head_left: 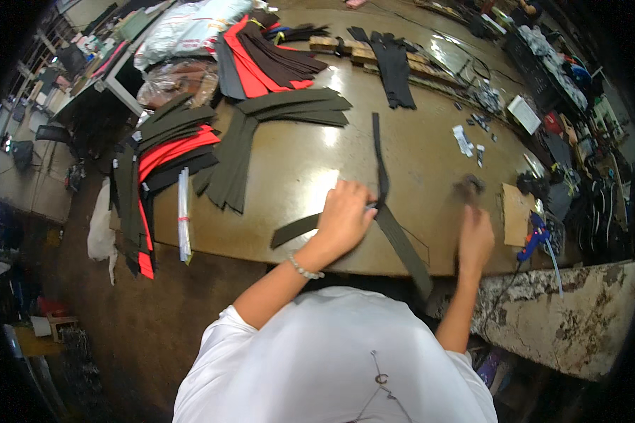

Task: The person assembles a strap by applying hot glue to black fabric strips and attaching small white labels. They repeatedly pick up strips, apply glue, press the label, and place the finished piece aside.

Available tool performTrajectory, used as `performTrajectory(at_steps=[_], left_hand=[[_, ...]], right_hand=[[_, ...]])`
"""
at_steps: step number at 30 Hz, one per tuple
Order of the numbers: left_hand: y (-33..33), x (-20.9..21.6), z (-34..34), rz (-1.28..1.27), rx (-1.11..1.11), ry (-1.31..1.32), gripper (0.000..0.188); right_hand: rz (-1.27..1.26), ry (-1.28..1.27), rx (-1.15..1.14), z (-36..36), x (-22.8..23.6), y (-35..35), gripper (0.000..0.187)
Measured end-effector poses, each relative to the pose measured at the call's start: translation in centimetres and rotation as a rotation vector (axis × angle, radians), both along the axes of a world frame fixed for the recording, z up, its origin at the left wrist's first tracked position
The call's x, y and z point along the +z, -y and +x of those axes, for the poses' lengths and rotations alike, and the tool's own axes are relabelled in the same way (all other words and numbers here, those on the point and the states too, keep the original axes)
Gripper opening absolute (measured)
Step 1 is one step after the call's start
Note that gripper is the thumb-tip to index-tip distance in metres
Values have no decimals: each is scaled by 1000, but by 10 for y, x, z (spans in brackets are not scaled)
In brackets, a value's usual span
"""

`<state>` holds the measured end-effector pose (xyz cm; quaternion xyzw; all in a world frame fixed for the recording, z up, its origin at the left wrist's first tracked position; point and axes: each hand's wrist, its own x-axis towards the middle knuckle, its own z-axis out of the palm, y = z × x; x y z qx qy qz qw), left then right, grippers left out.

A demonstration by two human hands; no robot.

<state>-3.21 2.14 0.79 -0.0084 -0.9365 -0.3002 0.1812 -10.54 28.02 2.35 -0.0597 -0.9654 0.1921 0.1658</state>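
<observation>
My left hand point(347, 217) rests near the table's front edge, fingers bent and closed on an olive fabric strip point(406, 250). That strip runs from the fingers toward the lower right, its end hanging past the edge. Another olive length point(294, 229) sticks out left of the hand, and a narrow dark strip point(379, 151) extends away from me. How they join is hidden under my fingers. To the right, my right hand point(475, 236) is closed round a short tool with a dark head point(469, 187); motion smears it, so its kind is unclear.
Olive strips point(236, 155), red and brown strips point(261, 60) and a white rod bundle point(183, 218) lie left. Wooden bars point(430, 70) cross the back. Right are white cards point(463, 141), small dark pieces point(480, 122), cardboard point(515, 215) and a blue glue gun point(535, 238).
</observation>
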Motion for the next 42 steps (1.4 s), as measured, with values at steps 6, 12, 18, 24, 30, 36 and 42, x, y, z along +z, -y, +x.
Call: performTrajectory(at_steps=[6,12,18,24,30,36,42], left_hand=[[58,74,-53,547,-101,296,27],[235,203,2,448,89,-522,32],[398,143,99,207,723,-360,31],[422,39,91,-365,1107,-193,36],[251,59,-96,126,440,-328,26],[70,4,-264,208,85,-52,36],[52,-28,-302,187,128,7,29]], right_hand=[[284,-7,11,-7,-30,-18,41],[462,-92,40,-6,-35,-14,37],[440,-60,23,-6,-35,-12,35],[435,-92,44,-8,-33,-12,32],[438,-54,12,-8,-29,-6,32],[391,-127,39,-7,-28,-8,31],[377,-210,65,-8,-33,-9,31]])
